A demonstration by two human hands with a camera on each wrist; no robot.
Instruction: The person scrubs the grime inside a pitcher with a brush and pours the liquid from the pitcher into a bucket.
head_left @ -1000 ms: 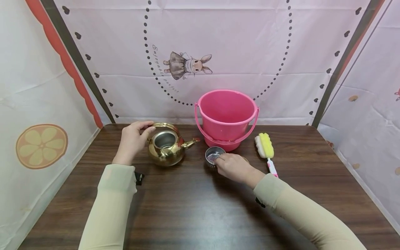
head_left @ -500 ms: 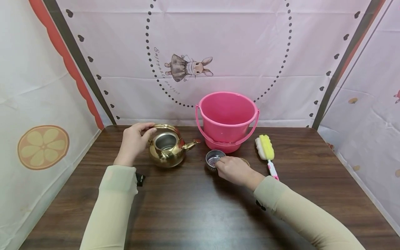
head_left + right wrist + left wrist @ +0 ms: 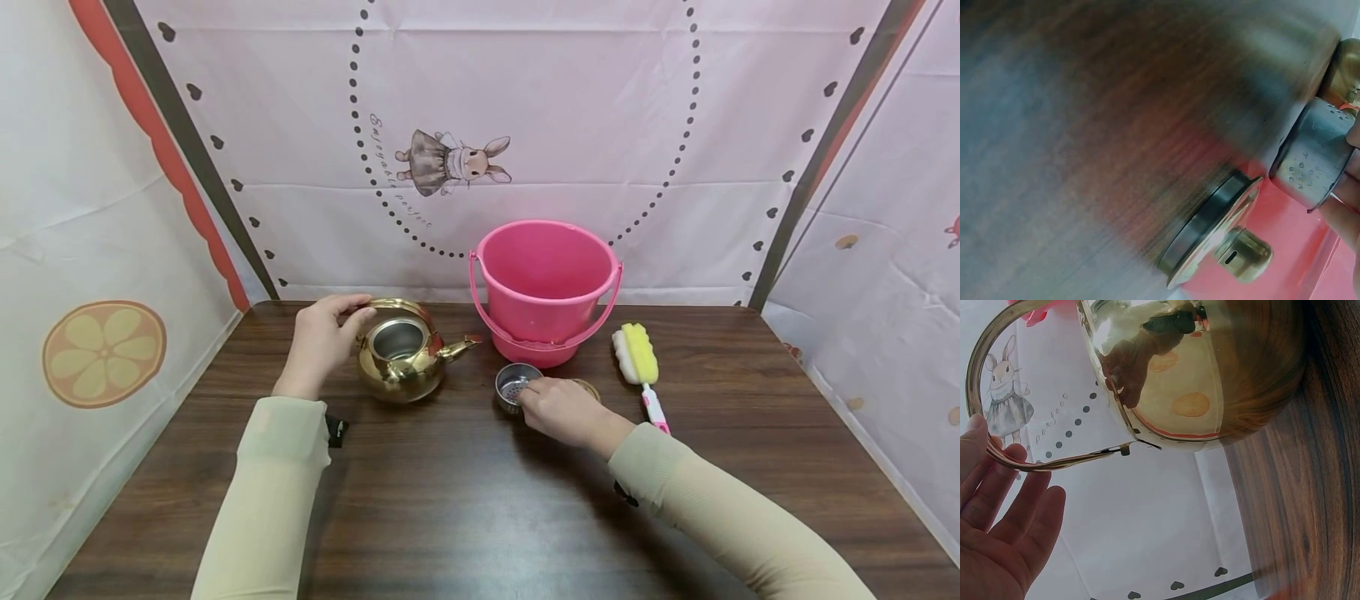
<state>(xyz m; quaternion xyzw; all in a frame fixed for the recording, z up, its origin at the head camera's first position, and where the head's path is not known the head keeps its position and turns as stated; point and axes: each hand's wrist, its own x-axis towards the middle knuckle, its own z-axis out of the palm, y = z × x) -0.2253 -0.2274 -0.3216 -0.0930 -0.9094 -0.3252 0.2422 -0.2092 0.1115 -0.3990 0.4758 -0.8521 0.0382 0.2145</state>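
On the left of the head view stands a gold kettle (image 3: 401,367) with no lid on, its spout pointing right. My left hand (image 3: 321,337) holds its hooped handle (image 3: 1029,464) between thumb and fingers. Right of the kettle, a perforated metal tea strainer (image 3: 512,385) sits in front of the bucket, open side up. My right hand (image 3: 566,408) pinches the near right side of its rim. The right wrist view shows the strainer's holed wall (image 3: 1313,156) near the tabletop; contact with the table is hard to tell. Partly behind the right hand lies the gold kettle lid (image 3: 1241,253).
A pink bucket (image 3: 540,312) stands at the back of the wooden table (image 3: 450,517), its handle hanging down in front. To its right lies a yellow and white sponge brush (image 3: 637,354). Printed cloth (image 3: 570,100) rises behind the table's far edge.
The strainer has come slightly down and nearer with the right hand. A bit more of the lid shows behind that hand. The left hand and kettle keep their place; the head view shifted slightly.
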